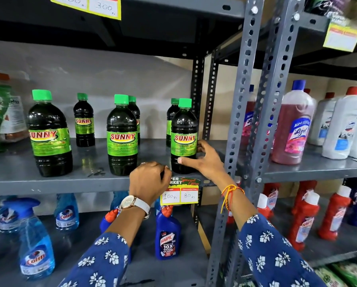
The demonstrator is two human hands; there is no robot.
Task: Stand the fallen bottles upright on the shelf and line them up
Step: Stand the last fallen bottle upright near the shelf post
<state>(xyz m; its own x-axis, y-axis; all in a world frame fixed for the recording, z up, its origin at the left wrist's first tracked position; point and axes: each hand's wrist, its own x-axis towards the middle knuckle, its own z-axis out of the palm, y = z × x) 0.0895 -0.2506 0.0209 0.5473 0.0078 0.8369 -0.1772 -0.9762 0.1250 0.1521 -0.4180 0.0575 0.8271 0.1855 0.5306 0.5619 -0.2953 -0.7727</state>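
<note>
Floral sleeves (272, 255) lead to the right hand (204, 160), its grip grasping the upright front bottle (183, 137) on the shelf (49, 183), left hand (150, 179) clenched alongside; likely next: align the row.

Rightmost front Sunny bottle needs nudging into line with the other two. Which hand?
Right. The right hand is already around that Sunny bottle, thumb in front, fingers beside the label. The left hand is a closed fist at the shelf edge.
</note>
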